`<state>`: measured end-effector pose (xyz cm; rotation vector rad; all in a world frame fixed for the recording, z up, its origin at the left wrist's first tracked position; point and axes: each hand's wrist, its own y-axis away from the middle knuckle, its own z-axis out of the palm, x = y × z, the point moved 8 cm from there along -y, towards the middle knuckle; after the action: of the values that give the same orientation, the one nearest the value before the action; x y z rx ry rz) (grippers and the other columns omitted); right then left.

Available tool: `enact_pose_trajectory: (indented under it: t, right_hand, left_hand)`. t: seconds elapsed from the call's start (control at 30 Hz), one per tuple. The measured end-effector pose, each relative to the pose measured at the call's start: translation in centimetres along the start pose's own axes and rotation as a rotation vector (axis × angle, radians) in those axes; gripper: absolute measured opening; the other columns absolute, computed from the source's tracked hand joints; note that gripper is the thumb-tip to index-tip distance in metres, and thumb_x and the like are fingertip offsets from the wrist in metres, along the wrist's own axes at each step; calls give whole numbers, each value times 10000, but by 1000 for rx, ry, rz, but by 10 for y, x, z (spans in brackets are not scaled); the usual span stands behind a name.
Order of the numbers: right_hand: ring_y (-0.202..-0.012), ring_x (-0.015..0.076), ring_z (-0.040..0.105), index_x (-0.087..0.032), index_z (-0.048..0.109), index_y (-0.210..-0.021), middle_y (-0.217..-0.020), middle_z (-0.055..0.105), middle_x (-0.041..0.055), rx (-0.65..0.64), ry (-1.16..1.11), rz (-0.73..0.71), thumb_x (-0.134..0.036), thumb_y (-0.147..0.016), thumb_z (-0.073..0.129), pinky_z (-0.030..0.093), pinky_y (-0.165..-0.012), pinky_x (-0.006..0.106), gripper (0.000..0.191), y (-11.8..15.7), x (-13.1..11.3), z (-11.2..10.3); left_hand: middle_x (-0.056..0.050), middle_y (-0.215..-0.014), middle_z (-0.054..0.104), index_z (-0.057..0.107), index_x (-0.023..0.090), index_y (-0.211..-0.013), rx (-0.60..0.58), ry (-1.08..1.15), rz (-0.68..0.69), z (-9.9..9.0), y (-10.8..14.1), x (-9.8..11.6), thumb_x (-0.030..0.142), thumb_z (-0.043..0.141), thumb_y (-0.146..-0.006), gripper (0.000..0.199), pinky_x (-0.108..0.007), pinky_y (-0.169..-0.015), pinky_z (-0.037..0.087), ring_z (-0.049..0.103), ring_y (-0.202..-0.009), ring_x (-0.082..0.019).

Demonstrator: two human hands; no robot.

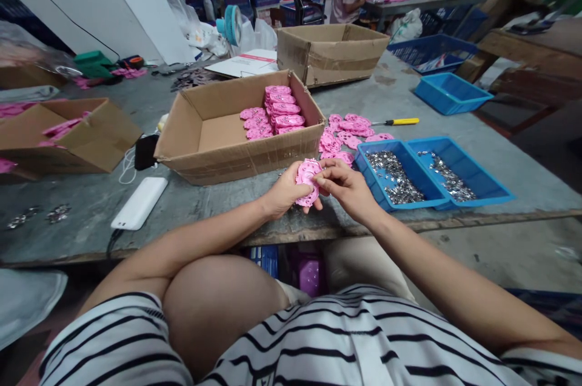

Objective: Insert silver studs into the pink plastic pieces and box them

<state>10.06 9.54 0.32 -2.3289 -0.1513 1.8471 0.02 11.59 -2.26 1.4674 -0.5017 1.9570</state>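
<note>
- Between the two hands, just above the near edge of the table [218, 222], is the pink piece [310, 171], its face turned up to the wearer; it is flat, roughly oval, with a wavy outline, small marks or holes near its rim and fine raised lines across the middle.
- The left hand [286, 191] is closed around the pink piece from its left side, the thumb laid over the lower front and the fingers passing behind, some tips showing below.
- The right hand [345, 185] is mostly curled in, thumb and forefinger drawn close together against the right part of the pink piece; whether they pinch its edge or some small part, I cannot tell.
- Just beyond the left hand stands a cardboard box [245, 163], with stacks of pink pieces [284, 109] in its right half.
- Beyond the right hand, loose pink pieces [354, 126] lie scattered near the box, and a tool with a yellow handle [406, 122] lies beside them.
- To the right of the right hand, and near it, is a blue tray [413, 204] of small shiny metal parts [400, 183]; a second blue tray [493, 195] sits against its far side, with more metal parts [452, 180].
- Well left of the left hand lies a white rectangular device [140, 203].
</note>
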Motion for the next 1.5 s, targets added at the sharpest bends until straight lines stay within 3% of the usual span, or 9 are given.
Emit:
enact_pose_trajectory:
  t: [0.2,0.4,0.57,0.73,0.83,0.97,1.13,1.33,1.5]
  right_hand:
    - [-895,214,577,-217,640,-684,-923,651,62,224,42,-25,-381,-758,651,459,-806,380,180,13,13,-35]
    - [-704,194,577,-210,633,-702,-715,636,34,51,163,148,-415,-755,619,471,-698,344,211,36,59,-49]
    - [-700,212,611,-216,626,-654,-726,661,64,-66,269,65,-385,-791,561,494,-694,362,227,47,69,-46]
    - [-703,206,637,-225,623,-675,-741,675,69,-79,288,-44,-355,-841,530,521,-672,341,231,49,66,-41]
    - [-694,183,640,-213,619,-689,-741,671,63,-69,309,-85,-355,-867,501,528,-660,306,256,51,66,-41]
    - [-705,169,647,-205,635,-716,-752,674,61,-58,329,-103,-383,-895,476,537,-662,280,298,54,67,-43]
    - [-722,175,658,-208,644,-725,-770,680,69,-58,333,-100,-423,-908,469,548,-675,279,332,57,70,-43]
    - [-718,164,669,-207,646,-728,-764,683,68,-43,343,-152,-396,-917,469,551,-654,254,321,58,68,-43]
    - [-713,145,678,-210,649,-746,-768,685,53,-33,348,-197,-334,-916,494,552,-649,218,261,59,65,-43]
  left_hand:
    - [-19,-695,701,391,188,-958,4,-22,14,-3,-1,5,139,596,-600,415,-169,-355,414,652,-465,-158]
    - [-48,-758,711,366,192,-985,-4,-14,22,-6,-5,7,196,639,-660,425,-187,-376,434,659,-505,-160]
    - [-95,-884,696,432,181,-1030,-18,-62,86,-14,-9,52,261,703,-717,421,-219,-444,490,691,-627,-186]
    - [-5,-743,626,529,171,-1032,250,-175,196,-65,-39,118,205,746,-655,436,-200,-444,461,629,-554,-125]
    - [31,-689,579,542,158,-986,461,-401,58,-105,-69,132,124,686,-676,343,-179,-428,404,529,-477,-67]
    - [51,-569,524,604,133,-940,451,-614,-128,-126,-103,125,31,628,-672,288,-184,-432,339,428,-428,-56]
    - [35,-585,572,703,110,-810,323,-769,-189,-118,-122,110,-24,624,-629,239,-192,-538,372,446,-518,-60]
    - [25,-694,665,745,170,-890,193,-1004,-229,-104,-130,92,40,644,-656,287,-219,-640,429,525,-597,-93]
    - [-18,-821,708,699,159,-1045,205,-1233,-232,-104,-130,84,121,636,-714,339,-252,-700,468,606,-706,-142]
